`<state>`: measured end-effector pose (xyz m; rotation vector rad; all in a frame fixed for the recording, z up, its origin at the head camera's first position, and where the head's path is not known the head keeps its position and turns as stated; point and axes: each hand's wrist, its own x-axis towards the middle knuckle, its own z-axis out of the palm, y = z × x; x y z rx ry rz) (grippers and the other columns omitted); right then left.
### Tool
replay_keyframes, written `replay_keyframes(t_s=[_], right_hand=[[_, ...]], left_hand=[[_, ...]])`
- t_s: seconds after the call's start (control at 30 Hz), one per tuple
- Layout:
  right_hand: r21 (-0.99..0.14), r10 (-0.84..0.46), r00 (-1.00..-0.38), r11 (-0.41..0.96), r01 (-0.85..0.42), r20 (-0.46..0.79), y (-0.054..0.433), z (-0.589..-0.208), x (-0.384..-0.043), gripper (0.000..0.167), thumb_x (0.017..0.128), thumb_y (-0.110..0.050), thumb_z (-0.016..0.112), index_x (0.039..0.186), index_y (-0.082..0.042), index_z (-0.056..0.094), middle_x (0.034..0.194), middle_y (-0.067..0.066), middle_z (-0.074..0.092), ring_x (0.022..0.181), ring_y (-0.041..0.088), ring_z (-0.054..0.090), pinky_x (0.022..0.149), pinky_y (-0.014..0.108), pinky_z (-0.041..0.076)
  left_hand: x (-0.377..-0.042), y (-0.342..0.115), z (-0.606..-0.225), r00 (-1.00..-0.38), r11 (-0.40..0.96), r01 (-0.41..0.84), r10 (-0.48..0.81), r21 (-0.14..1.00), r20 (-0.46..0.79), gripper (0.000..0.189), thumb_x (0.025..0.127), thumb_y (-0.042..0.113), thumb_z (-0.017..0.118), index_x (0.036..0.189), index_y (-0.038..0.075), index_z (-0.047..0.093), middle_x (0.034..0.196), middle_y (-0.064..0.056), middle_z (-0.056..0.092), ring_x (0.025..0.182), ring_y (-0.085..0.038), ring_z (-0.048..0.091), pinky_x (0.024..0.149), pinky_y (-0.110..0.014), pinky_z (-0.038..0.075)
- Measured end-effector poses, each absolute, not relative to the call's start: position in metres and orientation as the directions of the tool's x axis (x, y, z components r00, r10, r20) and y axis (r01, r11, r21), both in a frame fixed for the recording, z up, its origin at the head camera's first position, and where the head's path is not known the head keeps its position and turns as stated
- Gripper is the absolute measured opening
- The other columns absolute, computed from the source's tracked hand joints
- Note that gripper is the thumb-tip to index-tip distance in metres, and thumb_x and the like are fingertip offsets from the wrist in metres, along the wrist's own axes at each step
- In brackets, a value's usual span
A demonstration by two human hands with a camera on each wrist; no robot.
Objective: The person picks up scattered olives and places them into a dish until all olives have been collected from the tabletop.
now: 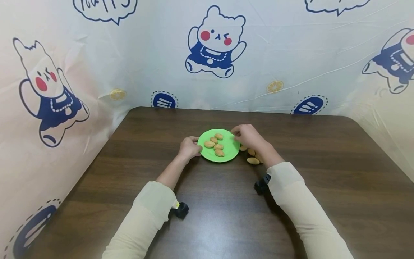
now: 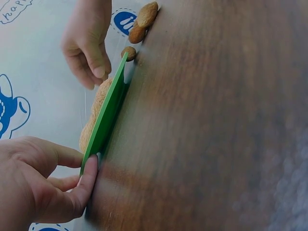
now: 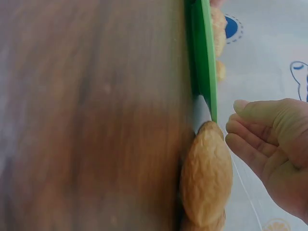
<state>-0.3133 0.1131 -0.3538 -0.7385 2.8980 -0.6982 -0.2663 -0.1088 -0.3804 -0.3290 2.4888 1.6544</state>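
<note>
A round green plate (image 1: 231,145) lies on the table with several tan nuts (image 1: 219,153), oval and almond-like, on its left and middle part. My left hand (image 1: 189,148) pinches the plate's left rim between thumb and fingers, as the left wrist view also shows. Over the plate's right edge hovers my right hand (image 1: 247,136). Its fingers are loosely bent, and nothing shows between them in the right wrist view. More nuts (image 1: 253,160) lie on the table just right of the plate, partly hidden under the right wrist; one wrinkled nut (image 3: 207,175) looms large in the right wrist view.
The dark brown wooden table (image 1: 213,216) runs back to a cloth backdrop (image 1: 155,54) printed with cartoon animals. A small black camera (image 1: 182,210) sits at the left wrist, and another black camera (image 1: 262,184) at the right.
</note>
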Motion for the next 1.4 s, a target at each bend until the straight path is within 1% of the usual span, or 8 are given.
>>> replay_keyframes(t_s=[0.13,0.4,0.67,0.93,1.13,1.4], right_hand=[[-0.461,-0.443,-0.895,0.786,-0.413,0.047,0.123,-0.354,-0.311,0.026,0.087,-0.005,0.063,0.113,0.0,0.064,0.106,0.013,0.064,0.093,0.024,0.06,0.076,0.033,0.054],[-0.445,-0.441,-0.897,0.808,-0.386,-0.022,0.138,-0.354,-0.308,0.024,0.088,-0.007,0.063,0.111,-0.002,0.066,0.101,0.011,0.066,0.091,0.023,0.06,0.075,0.034,0.054],[-0.397,-0.467,-0.879,0.827,-0.398,-0.092,0.145,-0.352,-0.302,0.024,0.087,-0.012,0.065,0.11,-0.006,0.068,0.105,0.01,0.065,0.099,0.027,0.057,0.083,0.039,0.051],[-0.397,-0.488,-0.867,0.819,-0.414,-0.102,0.148,-0.352,-0.299,0.025,0.084,-0.018,0.069,0.106,-0.007,0.07,0.103,0.008,0.066,0.094,0.024,0.059,0.078,0.037,0.053],[-0.414,-0.495,-0.861,0.812,-0.411,-0.116,0.15,-0.353,-0.299,0.023,0.086,-0.016,0.067,0.106,-0.005,0.069,0.098,0.006,0.067,0.09,0.021,0.06,0.076,0.034,0.054],[-0.422,-0.507,-0.856,0.801,-0.424,-0.103,0.153,-0.354,-0.298,0.019,0.086,-0.012,0.066,0.104,-0.006,0.07,0.096,0.005,0.067,0.09,0.021,0.061,0.077,0.034,0.054]], left_hand=[[-0.267,-0.108,-0.381,-0.967,0.374,-0.256,-0.107,0.892,-0.233,0.048,0.084,-0.008,0.054,0.132,-0.004,0.045,0.104,-0.017,0.054,0.09,-0.026,0.061,0.067,-0.022,0.057],[-0.267,-0.108,-0.382,-0.963,0.385,-0.267,-0.121,0.883,-0.239,0.047,0.085,-0.007,0.054,0.131,-0.004,0.045,0.103,-0.016,0.055,0.09,-0.025,0.06,0.068,-0.023,0.057],[-0.267,-0.11,-0.382,-0.964,0.382,-0.265,-0.116,0.885,-0.238,0.048,0.085,-0.007,0.054,0.132,-0.004,0.045,0.104,-0.016,0.054,0.091,-0.026,0.06,0.068,-0.023,0.057],[-0.267,-0.11,-0.382,-0.965,0.387,-0.262,-0.116,0.884,-0.235,0.048,0.085,-0.007,0.055,0.132,-0.003,0.045,0.105,-0.017,0.055,0.09,-0.026,0.061,0.067,-0.023,0.057],[-0.268,-0.109,-0.382,-0.964,0.389,-0.265,-0.119,0.882,-0.237,0.048,0.085,-0.007,0.055,0.132,-0.003,0.046,0.105,-0.016,0.056,0.09,-0.025,0.061,0.067,-0.022,0.057],[-0.267,-0.108,-0.381,-0.965,0.385,-0.264,-0.116,0.884,-0.237,0.048,0.085,-0.007,0.055,0.132,-0.004,0.045,0.106,-0.017,0.055,0.091,-0.026,0.061,0.068,-0.023,0.057]])
